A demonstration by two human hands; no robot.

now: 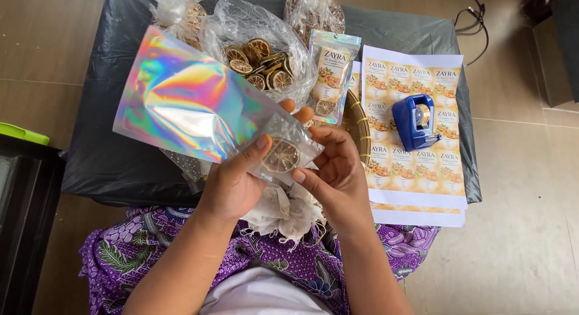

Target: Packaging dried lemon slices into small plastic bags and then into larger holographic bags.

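My left hand (pixel 232 182) grips a shiny holographic pouch (pixel 181 98) that stretches up and to the left, thumb on its lower edge. Against the pouch's open end sits a small clear packet (pixel 289 147) with a dried citrus slice (pixel 281 156) inside. My right hand (pixel 335 167) pinches that packet from the right, fingertips at its edge. Both hands hover above my lap, just in front of a low table covered in black plastic (pixel 102 152).
Clear bags of dried citrus slices (pixel 259 62) lie at the table's back. A filled labelled pouch (pixel 330 74) leans beside them. A sheet of labels (pixel 416 158) holds a blue tape dispenser (pixel 415 121). A woven tray (pixel 360 131) and small white sachets (pixel 283 209) lie near my purple-patterned lap.
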